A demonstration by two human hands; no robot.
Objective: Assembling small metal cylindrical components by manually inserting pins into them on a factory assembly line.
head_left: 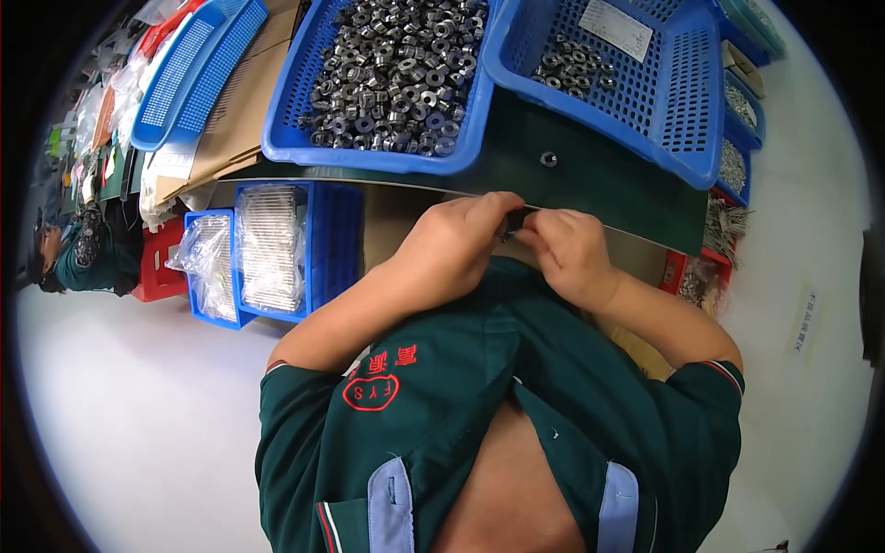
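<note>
My left hand (454, 241) is closed at the table's front edge, thumb and fingers pinching a small dark metal part (504, 236) that is mostly hidden. Close by on the right, my right hand (573, 251) has its thumb and finger pinched together, the tips reaching to that same part. One loose metal ring (548, 159) with a central hole lies on the dark green tabletop (516, 124), just beyond my hands. A blue basket (373, 158) heaped with similar rings stands ahead to the left. Ahead to the right, another blue basket (604, 129) holds a smaller group of rings and a paper slip (616, 29).
Cardboard (241, 88) and an empty blue basket (198, 69) sit at the far left. Below the table edge are blue bins (318, 249) with plastic-wrapped parts. Small bins of metal pieces (733, 166) line the right side. Another person (92, 253) is at the left edge.
</note>
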